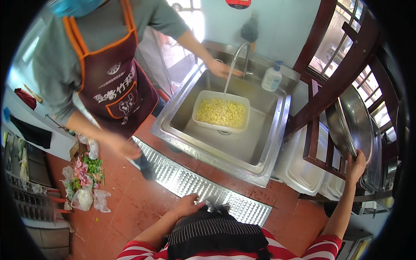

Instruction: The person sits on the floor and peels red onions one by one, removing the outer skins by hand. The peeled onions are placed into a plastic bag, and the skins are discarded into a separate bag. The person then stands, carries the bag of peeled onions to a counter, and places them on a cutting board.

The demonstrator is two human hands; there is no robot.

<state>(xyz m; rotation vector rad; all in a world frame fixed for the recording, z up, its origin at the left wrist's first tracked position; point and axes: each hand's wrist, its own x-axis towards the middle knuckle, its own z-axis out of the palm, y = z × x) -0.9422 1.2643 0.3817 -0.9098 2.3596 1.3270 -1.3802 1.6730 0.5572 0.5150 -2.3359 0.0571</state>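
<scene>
My right hand (356, 166) grips the rim of a large metal bowl (351, 126) among the metalware on the rack at the right. In front of my striped apron, my left hand (188, 205) is held with its fingers apart and nothing in it. Ahead of me is a stainless steel sink (240, 146). A white plastic container (198, 123) of bean sprouts (222, 112) sits in the basin, and water runs into it from the curved faucet (248, 52). A co-worker's hand (222, 69) is beside the faucet.
A co-worker in a dark apron (113, 81) stands at the left of the sink. A soap bottle (271, 79) is on its back right corner. White plastic tubs (302, 159) are stacked under the wooden rack (312, 130). A metal drain grate (185, 182) crosses the floor; bagged vegetables (85, 175) lie at left.
</scene>
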